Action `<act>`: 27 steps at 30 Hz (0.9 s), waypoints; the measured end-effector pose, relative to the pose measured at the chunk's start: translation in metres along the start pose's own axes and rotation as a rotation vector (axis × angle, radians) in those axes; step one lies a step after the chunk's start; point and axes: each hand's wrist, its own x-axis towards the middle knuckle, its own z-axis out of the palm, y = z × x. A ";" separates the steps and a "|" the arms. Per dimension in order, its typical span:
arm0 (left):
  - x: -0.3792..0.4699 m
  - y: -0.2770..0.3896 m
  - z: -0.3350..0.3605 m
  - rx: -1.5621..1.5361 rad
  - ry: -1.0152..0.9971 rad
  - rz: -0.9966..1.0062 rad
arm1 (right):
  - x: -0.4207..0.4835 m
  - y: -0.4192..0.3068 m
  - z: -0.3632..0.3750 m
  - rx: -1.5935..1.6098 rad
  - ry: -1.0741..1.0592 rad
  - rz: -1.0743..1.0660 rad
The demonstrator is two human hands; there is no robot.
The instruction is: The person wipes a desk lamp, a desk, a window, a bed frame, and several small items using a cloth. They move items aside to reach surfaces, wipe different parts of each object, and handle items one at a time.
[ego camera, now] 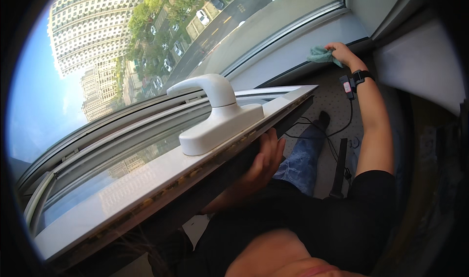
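Note:
My right hand grips a crumpled green cloth against the inner edge of the white windowsill. Nearer to me stands a swung-in window sash with a white frame and a dark outer edge. A white lever handle is mounted on its face. My left hand holds the dark edge of this sash below the handle, fingers curled against it; its thumb is hidden.
A black strap on my right wrist carries a small device. From it a black cable runs down past my jeans leg above the dotted floor. Beyond the window glass, buildings and parked cars lie far below.

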 end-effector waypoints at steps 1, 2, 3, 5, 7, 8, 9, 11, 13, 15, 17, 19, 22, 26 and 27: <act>0.002 -0.003 0.004 -0.031 0.011 -0.035 | -0.033 0.004 -0.016 0.406 0.171 0.048; 0.003 -0.007 0.008 -0.047 0.030 -0.051 | -0.066 0.006 -0.028 0.676 0.217 0.044; 0.003 -0.011 0.014 -0.066 0.048 -0.064 | -0.099 0.006 -0.037 0.987 0.269 0.048; 0.005 -0.019 0.027 -0.112 0.061 -0.093 | -0.155 0.002 -0.034 1.080 0.376 -0.059; 0.001 -0.023 0.038 -0.158 0.100 -0.118 | -0.198 -0.004 -0.014 1.141 0.483 -0.106; -0.003 -0.026 0.043 -0.162 0.138 -0.137 | -0.216 -0.010 0.000 1.168 0.493 -0.136; -0.005 -0.029 0.049 -0.180 0.165 -0.156 | -0.230 -0.015 0.014 1.202 0.506 -0.175; -0.007 -0.036 0.064 -0.212 0.229 -0.194 | -0.250 -0.022 0.042 1.209 0.510 -0.250; -0.004 -0.051 0.083 -0.267 0.268 -0.175 | -0.258 -0.025 0.083 1.342 0.545 -0.248; 0.016 -0.067 0.104 -0.302 0.300 -0.113 | -0.271 -0.029 0.120 1.423 0.656 -0.209; 0.052 -0.091 0.125 -0.311 0.379 -0.068 | -0.276 -0.035 0.134 1.471 0.747 -0.209; 0.065 -0.114 0.136 -0.289 0.412 -0.090 | -0.286 -0.044 0.153 1.488 0.881 -0.169; 0.131 -0.134 0.149 -0.298 0.446 -0.051 | -0.298 -0.055 0.165 1.679 1.139 -0.092; 0.208 -0.146 0.179 -0.349 0.444 -0.027 | -0.320 -0.066 0.169 1.731 1.267 -0.112; 0.225 -0.149 0.187 -0.406 0.457 0.000 | -0.328 -0.068 0.175 1.736 1.317 -0.175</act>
